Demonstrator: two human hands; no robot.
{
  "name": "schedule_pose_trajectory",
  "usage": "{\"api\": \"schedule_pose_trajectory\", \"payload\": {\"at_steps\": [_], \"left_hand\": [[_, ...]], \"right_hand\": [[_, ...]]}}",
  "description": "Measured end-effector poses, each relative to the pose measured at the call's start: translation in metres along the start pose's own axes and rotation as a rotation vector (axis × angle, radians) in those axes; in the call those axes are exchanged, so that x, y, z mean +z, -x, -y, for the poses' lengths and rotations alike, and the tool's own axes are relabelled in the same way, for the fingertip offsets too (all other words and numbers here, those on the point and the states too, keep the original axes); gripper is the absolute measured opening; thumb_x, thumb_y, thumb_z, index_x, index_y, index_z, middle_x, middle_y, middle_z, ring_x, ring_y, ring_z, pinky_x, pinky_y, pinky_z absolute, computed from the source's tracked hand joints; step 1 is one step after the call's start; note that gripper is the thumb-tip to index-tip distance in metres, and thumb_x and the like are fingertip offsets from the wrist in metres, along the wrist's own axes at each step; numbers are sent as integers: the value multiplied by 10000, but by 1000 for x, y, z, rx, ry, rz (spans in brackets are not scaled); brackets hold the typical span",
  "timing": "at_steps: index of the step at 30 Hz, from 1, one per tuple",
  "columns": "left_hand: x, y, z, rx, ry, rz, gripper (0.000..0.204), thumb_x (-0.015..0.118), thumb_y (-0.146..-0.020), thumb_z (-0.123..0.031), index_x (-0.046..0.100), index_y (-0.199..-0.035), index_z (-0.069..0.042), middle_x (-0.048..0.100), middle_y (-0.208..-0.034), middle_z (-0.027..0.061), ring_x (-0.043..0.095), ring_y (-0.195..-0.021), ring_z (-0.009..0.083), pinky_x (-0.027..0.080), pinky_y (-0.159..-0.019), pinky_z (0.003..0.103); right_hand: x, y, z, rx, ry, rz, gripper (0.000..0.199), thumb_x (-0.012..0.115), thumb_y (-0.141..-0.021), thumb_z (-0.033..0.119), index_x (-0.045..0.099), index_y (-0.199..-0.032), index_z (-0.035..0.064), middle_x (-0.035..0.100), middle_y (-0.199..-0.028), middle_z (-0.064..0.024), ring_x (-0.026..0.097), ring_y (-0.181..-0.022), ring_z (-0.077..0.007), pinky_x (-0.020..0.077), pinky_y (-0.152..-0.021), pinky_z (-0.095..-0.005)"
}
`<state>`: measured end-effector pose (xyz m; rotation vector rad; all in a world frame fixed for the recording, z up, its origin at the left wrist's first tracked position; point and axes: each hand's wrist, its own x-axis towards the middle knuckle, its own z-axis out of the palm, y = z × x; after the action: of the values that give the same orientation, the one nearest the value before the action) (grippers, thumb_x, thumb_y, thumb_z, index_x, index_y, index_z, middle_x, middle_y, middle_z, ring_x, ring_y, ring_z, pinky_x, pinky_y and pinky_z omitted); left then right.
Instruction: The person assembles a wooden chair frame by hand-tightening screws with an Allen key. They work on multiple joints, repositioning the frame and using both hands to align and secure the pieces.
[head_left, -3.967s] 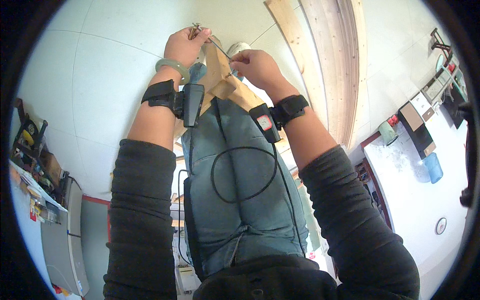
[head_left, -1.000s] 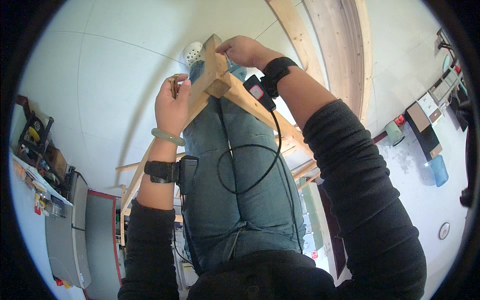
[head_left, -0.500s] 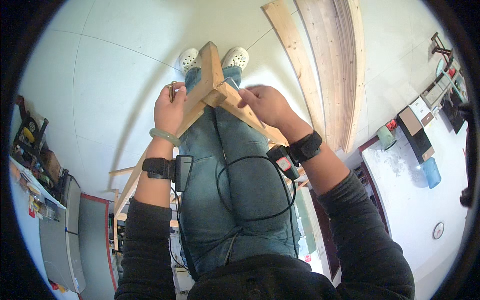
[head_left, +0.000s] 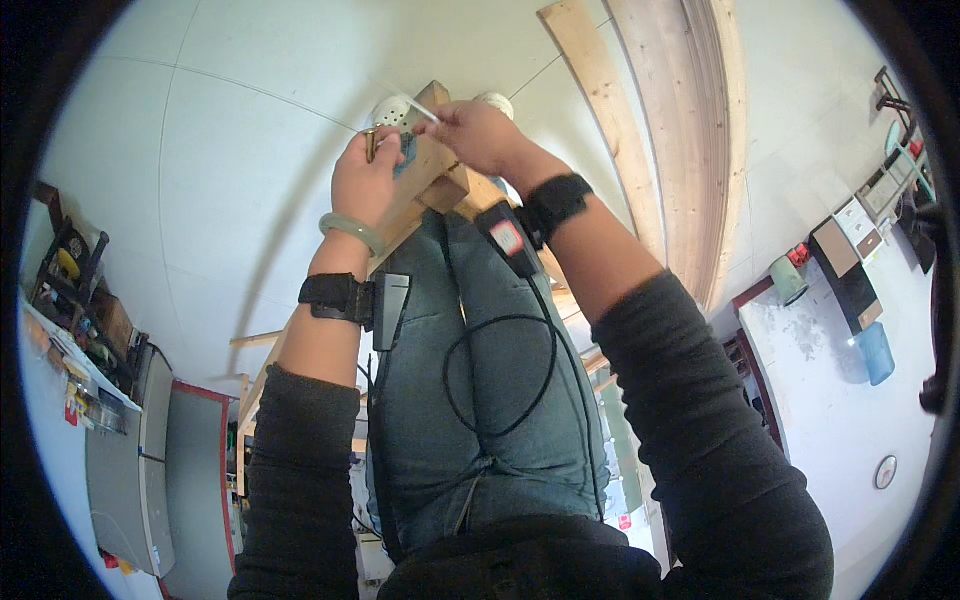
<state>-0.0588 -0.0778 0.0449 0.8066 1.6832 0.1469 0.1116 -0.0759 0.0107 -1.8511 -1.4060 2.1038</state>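
Hands meet at the top of the head view, over a wooden frame (head_left: 432, 170) that lies across the person's knees. The left hand (head_left: 365, 180) is closed around the upper end of the frame and also seems to pinch a small brownish object at its fingertips, though what that object is cannot be told. The right hand (head_left: 478, 133) is closed in a pinch on a thin white stick (head_left: 418, 109), whose tip points at the top of the wood, just beside the left hand. Both wrists carry black straps (head_left: 335, 297), the left also a pale green bangle (head_left: 352, 232), and a black cable (head_left: 500, 375) loops over the jeans. Long wooden planks (head_left: 650, 130) lie on the pale floor to the right, well apart from the hands. Judging by this, the step in hand is fine work at the frame's end joint; any next move calls for a steady left hold and a careful right-hand tip.
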Motion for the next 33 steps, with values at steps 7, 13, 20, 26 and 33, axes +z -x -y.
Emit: {"api": "schedule_pose_trajectory", "payload": {"at_steps": [7, 13, 20, 26, 33], "left_hand": [[-3, 2, 10, -62, -92, 77, 265, 536, -869, -262, 625, -959, -30, 594, -755, 16, 532, -738, 96, 408, -707, 241], [4, 2, 4, -20, -97, 167, 271, 520, -876, -253, 623, -976, -23, 591, -762, 15, 535, -742, 101, 412, -715, 243], [8, -15, 4, -9, -198, 127, 280, 529, -869, -290, 630, -996, -62, 581, -763, 1, 516, -676, 105, 410, -650, 233], [-5, -20, 12, -132, 8, 99, 254, 535, -870, -313, 630, -963, -97, 543, -745, -26, 346, -491, 44, 283, -413, 212], [-1, -8, 12, -101, 28, 265, 238, 561, -862, -309, 631, -921, -90, 550, -730, -26, 412, -558, 42, 362, -512, 207]], "right_hand": [[-16, 88, -14, -212, 33, -112, 319, 431, -842, 280, 694, -899, 109, 603, -986, -203, 558, -970, -311, 411, -876, -372], [-14, 64, -51, 385, 54, 53, 560, 285, -897, 482, 704, -861, 113, 606, -943, -238, 558, -958, -338, 399, -885, -380], [4, -18, -24, 115, 89, -2, 445, 358, -897, 451, 660, -983, 138, 634, -894, -161, 587, -846, -319, 440, -790, -377], [-5, 29, 7, -424, 128, -166, 277, 462, -877, 286, 655, -1002, 131, 630, -860, -161, 595, -818, -288, 449, -767, -361], [-17, 104, -9, 303, -5, 47, 337, 448, -864, 324, 678, -887, 79, 616, -811, -222, 595, -833, -323, 447, -809, -361]]}}
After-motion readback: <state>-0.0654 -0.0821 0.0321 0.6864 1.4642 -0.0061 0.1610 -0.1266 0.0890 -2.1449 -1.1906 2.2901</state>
